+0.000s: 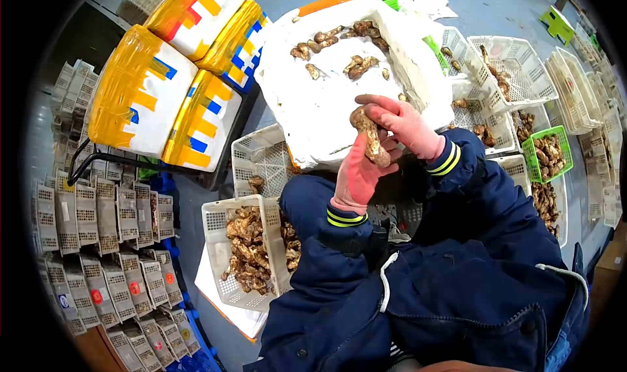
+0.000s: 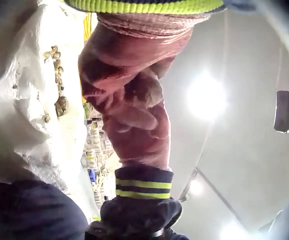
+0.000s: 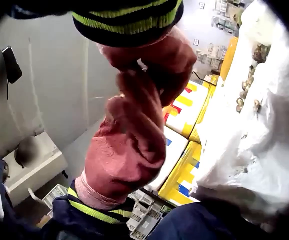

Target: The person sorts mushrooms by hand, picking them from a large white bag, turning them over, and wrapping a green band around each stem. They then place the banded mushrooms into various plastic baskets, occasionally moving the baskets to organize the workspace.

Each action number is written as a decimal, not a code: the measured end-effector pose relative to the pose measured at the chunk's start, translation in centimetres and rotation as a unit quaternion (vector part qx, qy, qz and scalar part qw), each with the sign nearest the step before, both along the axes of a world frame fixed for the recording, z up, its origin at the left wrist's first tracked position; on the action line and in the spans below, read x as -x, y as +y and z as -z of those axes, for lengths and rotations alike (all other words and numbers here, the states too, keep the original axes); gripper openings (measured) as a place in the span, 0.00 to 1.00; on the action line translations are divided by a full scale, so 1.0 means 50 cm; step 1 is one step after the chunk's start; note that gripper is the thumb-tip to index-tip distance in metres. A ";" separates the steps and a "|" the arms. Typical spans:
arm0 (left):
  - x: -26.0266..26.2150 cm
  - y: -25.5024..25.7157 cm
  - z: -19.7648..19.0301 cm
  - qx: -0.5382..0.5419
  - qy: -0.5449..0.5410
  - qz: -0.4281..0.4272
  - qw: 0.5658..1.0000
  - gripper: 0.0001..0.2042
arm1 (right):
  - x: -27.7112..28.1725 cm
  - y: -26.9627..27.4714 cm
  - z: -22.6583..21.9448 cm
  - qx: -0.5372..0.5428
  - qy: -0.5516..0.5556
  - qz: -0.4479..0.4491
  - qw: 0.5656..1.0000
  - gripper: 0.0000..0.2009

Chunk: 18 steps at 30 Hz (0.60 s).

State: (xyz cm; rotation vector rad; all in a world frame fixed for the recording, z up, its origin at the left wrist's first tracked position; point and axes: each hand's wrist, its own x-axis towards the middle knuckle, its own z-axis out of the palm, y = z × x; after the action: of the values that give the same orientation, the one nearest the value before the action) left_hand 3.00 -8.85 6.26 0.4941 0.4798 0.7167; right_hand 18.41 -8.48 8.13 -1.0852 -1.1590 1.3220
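Grey-blue floor (image 1: 486, 1) spreads around the white box (image 1: 419, 65), and near its edge your left hand (image 1: 360, 177) and right hand (image 1: 411, 127) together grip one brown mushroom (image 1: 369, 134).

The white liner (image 1: 313, 114) carries brown mushrooms (image 1: 358, 66), mostly in its far half; some lie in clusters, others singly. The blue-grey floor (image 1: 490, 5) carries white perforated crates (image 1: 277, 162) near the liner and a black cart (image 1: 209, 179). The cart carries yellow-taped boxes (image 1: 160, 101) side by side.
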 end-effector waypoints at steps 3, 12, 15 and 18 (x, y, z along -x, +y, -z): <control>-0.012 0.017 0.039 -0.141 0.172 -0.031 0.975 0.18 | 0.004 0.002 0.000 -0.089 -0.228 0.047 0.968 0.20; 0.013 0.028 0.031 -0.074 0.220 -0.070 0.970 0.20 | -0.043 -0.003 0.002 -0.048 -0.130 0.108 0.984 0.16; 0.024 0.030 0.025 -0.074 0.219 -0.081 0.970 0.20 | -0.066 -0.021 0.042 -0.004 -0.017 0.084 0.996 0.16; 0.030 0.039 0.061 -0.070 0.186 -0.099 0.975 0.18 | -0.055 -0.049 0.069 0.041 0.060 0.072 0.995 0.16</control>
State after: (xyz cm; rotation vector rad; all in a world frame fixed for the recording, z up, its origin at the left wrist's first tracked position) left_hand 1.50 -6.91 3.20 0.7257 0.8415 0.8582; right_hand 21.14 -10.95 4.69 -1.1105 -0.9276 1.3125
